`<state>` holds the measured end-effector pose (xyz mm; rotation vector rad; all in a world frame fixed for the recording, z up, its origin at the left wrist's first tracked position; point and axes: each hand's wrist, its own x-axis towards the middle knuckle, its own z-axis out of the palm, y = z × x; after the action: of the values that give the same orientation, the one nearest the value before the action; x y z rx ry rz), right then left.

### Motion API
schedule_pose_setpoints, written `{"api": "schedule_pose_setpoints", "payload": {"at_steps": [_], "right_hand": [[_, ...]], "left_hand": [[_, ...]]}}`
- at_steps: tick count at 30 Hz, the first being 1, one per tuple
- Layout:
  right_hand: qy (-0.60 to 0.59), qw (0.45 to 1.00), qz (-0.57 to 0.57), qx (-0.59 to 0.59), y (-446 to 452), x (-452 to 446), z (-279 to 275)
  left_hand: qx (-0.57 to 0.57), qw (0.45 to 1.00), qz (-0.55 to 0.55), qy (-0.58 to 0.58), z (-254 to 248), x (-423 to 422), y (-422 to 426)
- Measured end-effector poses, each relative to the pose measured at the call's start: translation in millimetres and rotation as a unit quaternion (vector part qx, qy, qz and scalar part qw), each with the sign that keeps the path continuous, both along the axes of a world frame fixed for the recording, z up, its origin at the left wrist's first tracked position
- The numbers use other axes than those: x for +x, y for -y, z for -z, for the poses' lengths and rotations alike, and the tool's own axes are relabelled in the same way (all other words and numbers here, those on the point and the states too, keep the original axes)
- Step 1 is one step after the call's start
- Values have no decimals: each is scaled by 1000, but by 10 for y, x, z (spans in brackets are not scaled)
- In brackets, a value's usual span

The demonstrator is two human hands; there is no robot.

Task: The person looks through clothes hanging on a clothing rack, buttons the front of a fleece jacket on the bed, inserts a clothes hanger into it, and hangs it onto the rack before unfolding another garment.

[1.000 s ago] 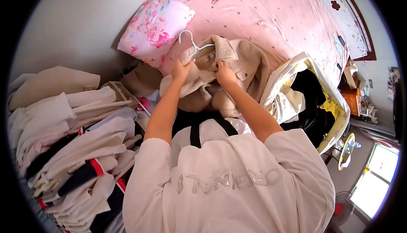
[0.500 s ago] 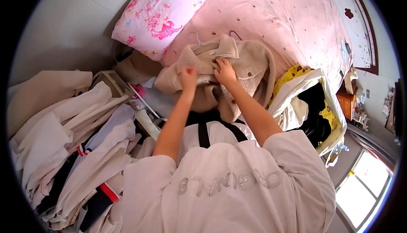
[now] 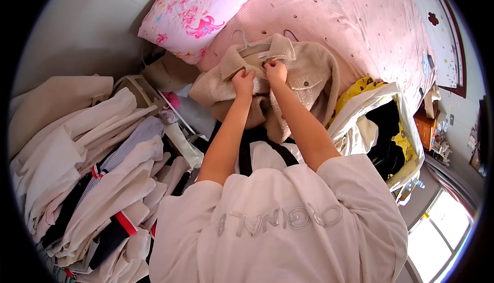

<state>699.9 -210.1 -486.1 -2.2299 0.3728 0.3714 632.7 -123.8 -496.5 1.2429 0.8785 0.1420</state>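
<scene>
A beige fleece jacket (image 3: pixel 321 69) with a collar and buttons lies on the near edge of the bed, a white hanger (image 3: pixel 246 43) in its neck. My left hand (image 3: pixel 244 83) is closed on the jacket's front edge below the collar. On the opposite front edge, my right hand (image 3: pixel 276 71) pinches the cloth beside a dark button. The two hands are a short gap apart, with the jacket's inside showing between them. Behind the collar rises the hook of a purple hanger (image 3: pixel 291 34); its lower part is hidden.
Folded and hanging clothes (image 3: pixel 98 144) crowd the left side. A floral pillow (image 3: pixel 193 18) rests on the pink bed (image 3: pixel 319 10). To the right stands a fabric basket (image 3: pixel 411 149) with a yellow lining, holding black and white clothes. A window (image 3: pixel 442 226) is at lower right.
Both hands have moved up toward the collar, and my left hand has shifted right, closer to my right hand. My right hand's fingers, spread on the jacket before, are now pinched on its edge.
</scene>
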Motion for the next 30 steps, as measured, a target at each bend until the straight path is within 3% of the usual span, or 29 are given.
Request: {"api": "schedule_pose_setpoints", "payload": {"at_steps": [6, 9, 12, 17, 23, 30], "right_hand": [[119, 992, -24, 37, 133, -202, -333], [77, 996, -26, 48, 151, -174, -390], [-84, 950, 62, 295, 219, -100, -353], [-89, 953, 26, 290, 297, -138, -525], [-79, 966, -39, 244, 331, -137, -500], [-48, 971, -90, 214, 283, -199, -607]], "left_hand": [[119, 991, 56, -19, -424, 42, 74], [161, 983, 87, 15, -434, 15, 121], [183, 978, 91, 38, -373, -22, 182], [188, 978, 48, 81, -429, -61, 295], [115, 985, 35, 120, -460, -177, 337], [252, 960, 17, 120, -595, -267, 350]]}}
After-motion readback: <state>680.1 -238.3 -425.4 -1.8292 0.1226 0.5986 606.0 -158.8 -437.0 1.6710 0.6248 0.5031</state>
